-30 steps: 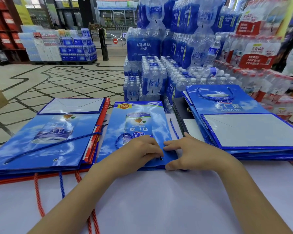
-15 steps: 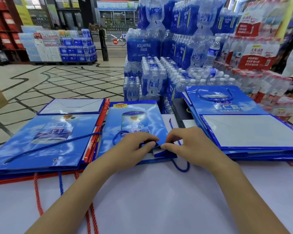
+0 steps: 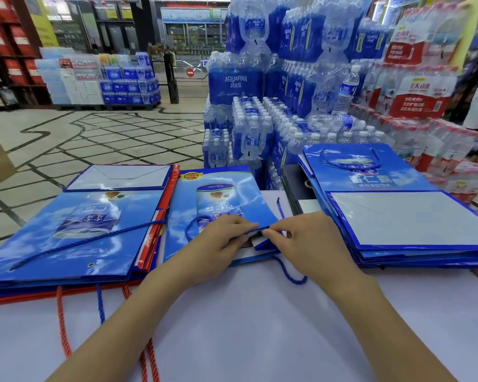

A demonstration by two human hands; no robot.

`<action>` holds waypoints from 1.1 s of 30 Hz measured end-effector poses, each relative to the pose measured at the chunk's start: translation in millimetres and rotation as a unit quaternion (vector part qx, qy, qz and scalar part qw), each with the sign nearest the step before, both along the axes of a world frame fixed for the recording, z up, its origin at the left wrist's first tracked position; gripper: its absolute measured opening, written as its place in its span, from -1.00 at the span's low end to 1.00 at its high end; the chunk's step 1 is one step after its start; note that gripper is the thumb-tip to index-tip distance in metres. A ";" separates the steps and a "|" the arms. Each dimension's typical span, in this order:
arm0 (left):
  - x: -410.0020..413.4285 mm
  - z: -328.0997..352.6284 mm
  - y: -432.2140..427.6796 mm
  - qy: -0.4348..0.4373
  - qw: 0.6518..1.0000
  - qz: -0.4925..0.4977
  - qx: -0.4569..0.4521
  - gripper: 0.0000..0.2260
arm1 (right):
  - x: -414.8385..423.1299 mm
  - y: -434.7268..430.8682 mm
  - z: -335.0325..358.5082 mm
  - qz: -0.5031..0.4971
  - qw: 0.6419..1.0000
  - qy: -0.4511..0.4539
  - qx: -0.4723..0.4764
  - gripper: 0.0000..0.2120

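Head camera: a flat blue paper gift bag (image 3: 213, 205) is seen lying at the middle of a white desk (image 3: 246, 326), its mouth turned toward the person and its printed drink can upside down to the viewer. The near rim of the bag's upper panel is held by both hands. The left hand (image 3: 221, 241) is curled over that rim from the 9 o'clock side, fingers bent and knuckles up. The right hand (image 3: 309, 238) is brought in from 3 o'clock, the rim pinched between thumb and forefinger. The two sets of fingertips are nearly touching. Under them the upper panel is raised off the lower one, and a pale inner face is exposed in the gap.

A blue cord handle (image 3: 290, 277) is looped onto the desk at 5 o'clock from the bag, just below the right wrist.

At 9 o'clock, just beside the bag, a stack of flat bags (image 3: 75, 230) is piled, blue on top with red edges below. Red and blue cords (image 3: 62, 326) are trailed from it over the desk toward 7 o'clock. At 3 o'clock a second stack of blue bags (image 3: 398, 216) is laid, its top bag showing a white folded base.

Beyond the desk, at 12 o'clock, shrink-wrapped packs of Aquafina water (image 3: 235, 78) are stacked high. Red-labelled water packs (image 3: 420, 97) are ranged at 2 o'clock, and a tiled shop floor (image 3: 94, 139) is spread at 10 o'clock.
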State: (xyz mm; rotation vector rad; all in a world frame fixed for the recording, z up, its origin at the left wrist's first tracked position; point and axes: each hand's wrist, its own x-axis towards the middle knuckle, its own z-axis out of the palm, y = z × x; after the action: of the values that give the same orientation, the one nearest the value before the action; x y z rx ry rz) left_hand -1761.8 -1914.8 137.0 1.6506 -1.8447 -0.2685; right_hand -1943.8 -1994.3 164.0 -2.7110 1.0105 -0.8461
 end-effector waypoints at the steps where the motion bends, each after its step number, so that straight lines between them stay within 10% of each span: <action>1: -0.5 -1.0 -1.2 0.004 1.000 0.005 0.000 -0.70 | 2.8 1.8 -0.9 -0.024 0.999 0.023 -0.002 -0.72; 13: -6.2 0.6 -4.9 0.031 0.998 0.013 -0.049 -0.68 | 22.1 7.3 -19.4 -0.038 0.969 -0.142 0.197 -0.69; 24: 2.3 -3.1 -6.4 0.047 0.993 0.104 0.012 -0.77 | 25.9 11.0 -18.9 -0.019 0.964 -0.089 0.250 -0.81; 33: -0.1 5.0 -1.9 0.076 0.996 0.047 0.005 -0.83 | 17.1 6.3 -20.8 -0.042 0.995 -0.070 -0.065 -0.88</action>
State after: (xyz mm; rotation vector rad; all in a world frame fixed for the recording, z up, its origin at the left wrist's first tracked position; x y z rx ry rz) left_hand -1761.9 -1916.7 142.0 1.6694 -1.6514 -0.3530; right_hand -1926.7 -1988.0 143.3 -2.6850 1.0798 -1.1371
